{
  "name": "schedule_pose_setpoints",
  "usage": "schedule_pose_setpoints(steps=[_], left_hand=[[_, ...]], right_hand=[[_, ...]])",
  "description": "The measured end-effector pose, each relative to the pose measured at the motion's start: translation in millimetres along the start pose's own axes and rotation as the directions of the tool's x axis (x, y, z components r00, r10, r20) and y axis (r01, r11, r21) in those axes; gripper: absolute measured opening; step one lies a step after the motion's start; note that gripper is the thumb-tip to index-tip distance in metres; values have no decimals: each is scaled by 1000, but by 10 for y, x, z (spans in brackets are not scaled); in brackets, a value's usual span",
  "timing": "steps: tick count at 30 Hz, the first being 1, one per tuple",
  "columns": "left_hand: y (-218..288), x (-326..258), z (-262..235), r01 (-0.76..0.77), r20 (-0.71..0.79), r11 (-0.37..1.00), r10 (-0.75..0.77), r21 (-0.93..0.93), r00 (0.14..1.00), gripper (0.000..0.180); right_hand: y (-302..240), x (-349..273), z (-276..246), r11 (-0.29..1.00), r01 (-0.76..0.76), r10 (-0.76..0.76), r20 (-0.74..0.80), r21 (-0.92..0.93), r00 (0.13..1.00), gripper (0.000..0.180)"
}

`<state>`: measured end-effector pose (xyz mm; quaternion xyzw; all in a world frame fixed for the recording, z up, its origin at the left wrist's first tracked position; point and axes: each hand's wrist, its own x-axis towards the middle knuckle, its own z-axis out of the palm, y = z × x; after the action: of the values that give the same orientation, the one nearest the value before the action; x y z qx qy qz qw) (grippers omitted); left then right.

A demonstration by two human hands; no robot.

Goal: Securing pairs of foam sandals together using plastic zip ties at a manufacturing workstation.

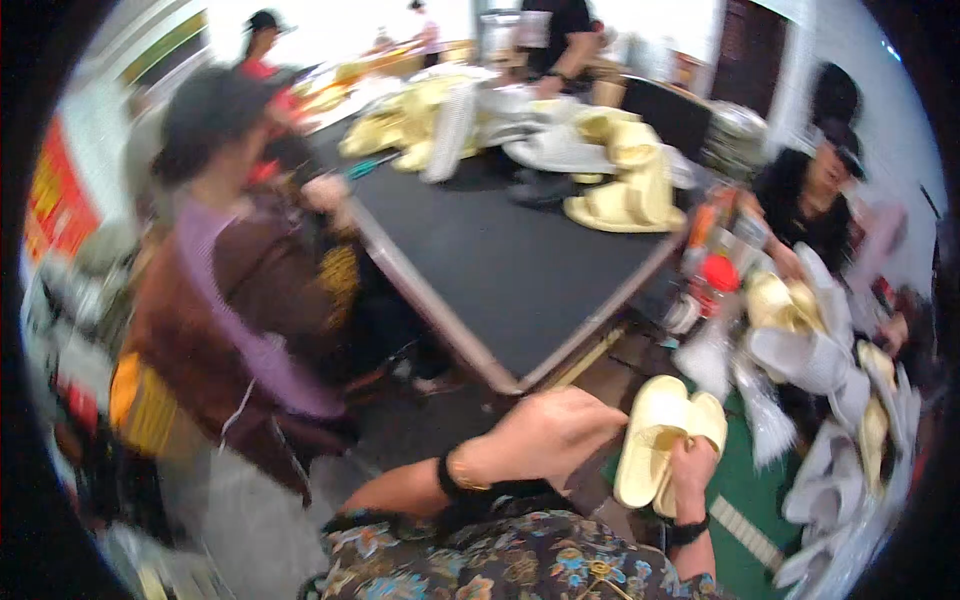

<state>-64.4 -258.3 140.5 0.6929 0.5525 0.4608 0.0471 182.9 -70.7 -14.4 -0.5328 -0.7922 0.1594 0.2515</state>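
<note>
Black-topped, the table fills the middle of a busy workroom, its near corner pointing toward the person. Right of and below that corner, a pair of pale yellow slippers is held up over a green surface, toes away from the body, the two lying side by side and partly overlapping. The right hand is closed on them, its fingers curled over the strap area of the right-hand slipper, so the pair sits mostly to the left of and above that fist. The left hand is just beside the left-hand slipper's outer edge, back upward, fingers drawn together; I cannot tell whether they touch it or pinch anything.

Just right of the pair lie clear plastic bags, and beyond them a heap of grey and yellow slippers. Above these stands a jar with a red lid. More yellow slippers and grey slippers are piled at the table's far side. One co-worker sits blurred at the left; another leans in at the right, beside the heap.
</note>
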Motion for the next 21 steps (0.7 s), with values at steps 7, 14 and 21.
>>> schedule_pose_setpoints(steps=[7, 14, 21], left_hand=[[-603, 1568, -271, 421, 87, 690, -464, -589, 882, 33], [-2617, 2281, -134, 617, 45, 740, -630, -268, 775, 42], [-3281, 2660, 707, 659, -95, 290, -944, -694, 316, 46]], right_hand=[[459, -300, -789, 955, -199, 239, -178, 218, 954, 19], [1357, -404, -1843, 957, -170, 279, -593, 234, 755, 18], [2644, -895, -2010, 816, -570, 381, -652, -98, 656, 37]])
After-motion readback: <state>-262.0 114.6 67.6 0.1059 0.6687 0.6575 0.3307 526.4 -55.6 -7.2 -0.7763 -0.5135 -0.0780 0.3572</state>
